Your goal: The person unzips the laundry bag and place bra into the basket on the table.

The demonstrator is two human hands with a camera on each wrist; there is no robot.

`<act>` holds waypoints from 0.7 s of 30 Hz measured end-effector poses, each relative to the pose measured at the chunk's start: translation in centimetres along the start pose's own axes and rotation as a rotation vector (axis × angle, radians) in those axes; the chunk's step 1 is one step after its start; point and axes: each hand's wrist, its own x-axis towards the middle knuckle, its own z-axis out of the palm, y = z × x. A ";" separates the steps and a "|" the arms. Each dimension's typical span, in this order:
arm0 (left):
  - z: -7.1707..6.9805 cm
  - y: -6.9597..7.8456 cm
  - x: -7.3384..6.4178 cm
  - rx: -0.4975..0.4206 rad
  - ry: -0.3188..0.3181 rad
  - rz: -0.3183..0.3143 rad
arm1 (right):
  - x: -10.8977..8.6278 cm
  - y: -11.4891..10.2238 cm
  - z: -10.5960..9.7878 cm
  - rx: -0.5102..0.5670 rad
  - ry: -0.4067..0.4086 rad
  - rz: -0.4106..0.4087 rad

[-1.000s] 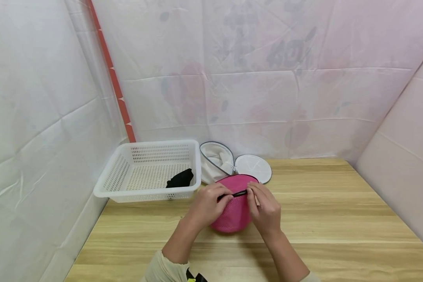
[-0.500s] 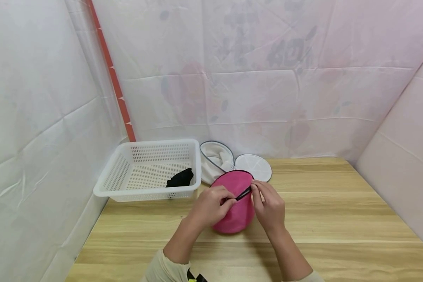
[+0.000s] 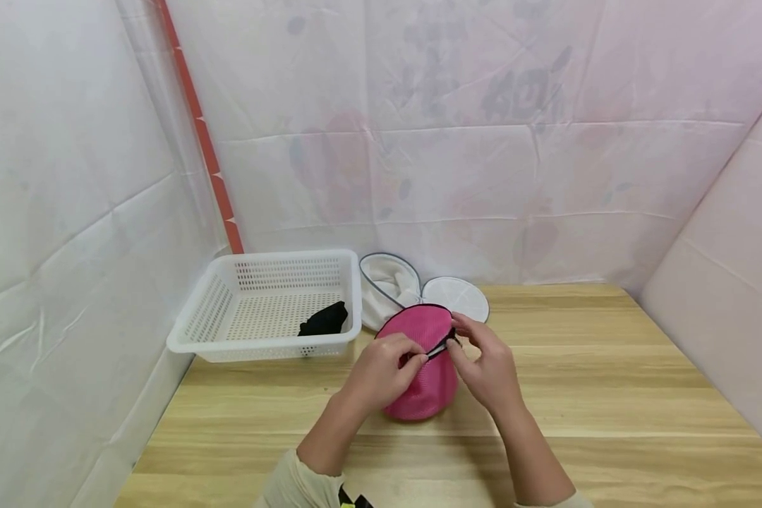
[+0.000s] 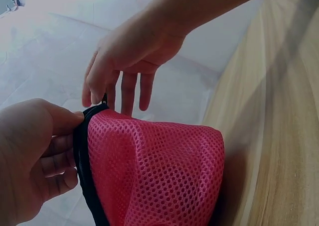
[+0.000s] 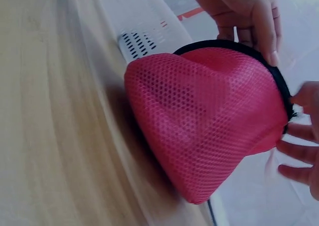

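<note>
A pink mesh laundry bag (image 3: 422, 395) with a black zippered rim (image 4: 82, 159) stands on the wooden table in front of me. My left hand (image 3: 381, 367) pinches the near edge of the rim between thumb and fingers. At the rim's right side, my right hand (image 3: 489, 363) pinches the zipper end with thumb and forefinger; its other fingers stick out loosely in the left wrist view. Between the hands, a narrow gap shows along the black edge in the head view. The right wrist view shows the bag's mesh side (image 5: 189, 116) bulging and creased. The inside of the bag is hidden.
A white plastic basket (image 3: 193, 346) stands at the back left, with a black cloth item (image 3: 324, 319) inside. Behind the pink bag lies a white mesh bag (image 3: 381, 307) with a blue rim, its round lid (image 3: 460, 298) folded out to the right. White sheeting hangs around the table (image 3: 609, 395).
The right hand has shifted right and its fingers have re-set on the rim's right side. The pink bag's top has turned slightly. The left hand has moved a little right, keeping its pinch.
</note>
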 end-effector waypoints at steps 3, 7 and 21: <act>0.1 0.2 0.0 0.041 0.006 0.029 | 0.0 -0.3 -0.2 -0.090 -0.096 0.012; 0.2 0.4 0.0 0.072 -0.012 0.056 | -0.2 -0.4 -0.1 -0.195 -0.152 -0.022; -2.6 -1.8 -0.1 0.066 0.008 -0.196 | -0.3 1.8 0.0 -0.169 0.154 0.060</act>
